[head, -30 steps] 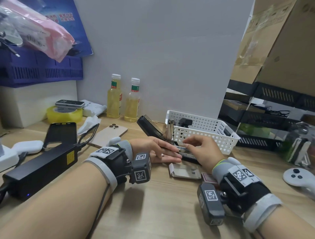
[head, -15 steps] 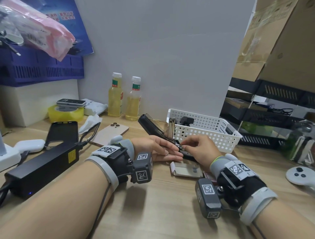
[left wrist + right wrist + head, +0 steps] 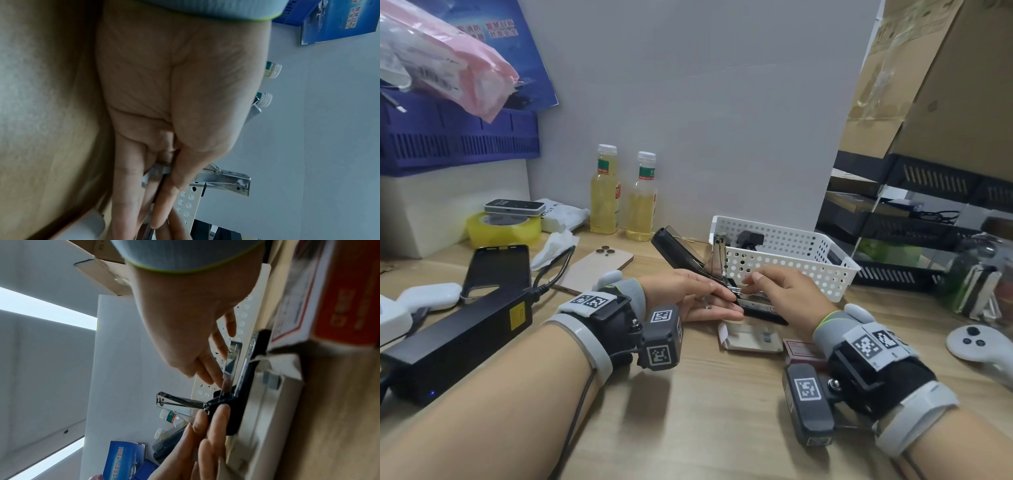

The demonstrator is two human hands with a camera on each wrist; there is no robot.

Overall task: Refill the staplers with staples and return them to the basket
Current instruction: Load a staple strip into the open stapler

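A black stapler (image 3: 758,308) lies open on the wooden table in front of the basket. Its cover (image 3: 676,248) is swung back to the upper left and its metal pusher arm (image 3: 719,257) stands upright. My left hand (image 3: 702,296) grips the stapler at the hinge end, thumb on top (image 3: 180,177). My right hand (image 3: 782,291) pinches a silver staple strip (image 3: 231,363) lying in the magazine, fingertips close to the hinge. The white perforated basket (image 3: 835,270) stands just behind, with another black stapler (image 3: 750,238) inside it.
An open staple box (image 3: 750,337) and a red box (image 3: 801,349) lie just in front of my hands. Two bottles (image 3: 640,198), phones (image 3: 599,267), a black power brick (image 3: 458,335) and tape are on the left. A white controller (image 3: 976,342) lies on the right.
My right fingertips have slid left along the magazine toward the hinge. The left hand keeps its hold on the stapler, which stays in place.
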